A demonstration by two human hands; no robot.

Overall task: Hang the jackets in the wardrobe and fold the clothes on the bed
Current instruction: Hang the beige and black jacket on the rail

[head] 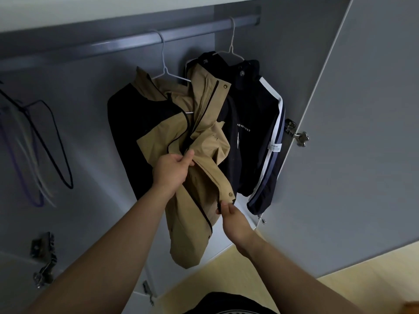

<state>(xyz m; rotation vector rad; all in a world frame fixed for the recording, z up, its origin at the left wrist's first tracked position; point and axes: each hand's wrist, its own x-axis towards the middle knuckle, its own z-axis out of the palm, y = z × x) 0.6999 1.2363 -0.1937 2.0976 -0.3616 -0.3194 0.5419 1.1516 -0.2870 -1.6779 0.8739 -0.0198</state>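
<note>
A tan and black jacket (158,123) hangs on a white wire hanger (166,71) from the wardrobe rail (113,43). Its front is bunched and twisted. My left hand (174,168) grips the tan front panel near the zipper at mid height. Lower down, my right hand (229,211) pinches the tan front edge just below a snap button. To the right, a dark navy jacket (251,123) with white and blue sleeve stripes hangs on a second white hanger (232,51), partly behind the tan one.
Several empty hangers (45,143), black, purple and pale, hang at the far left of the grey wardrobe. The open wardrobe door (362,132) stands on the right with a metal hinge (297,132). Pale wooden floor (340,268) shows at the lower right.
</note>
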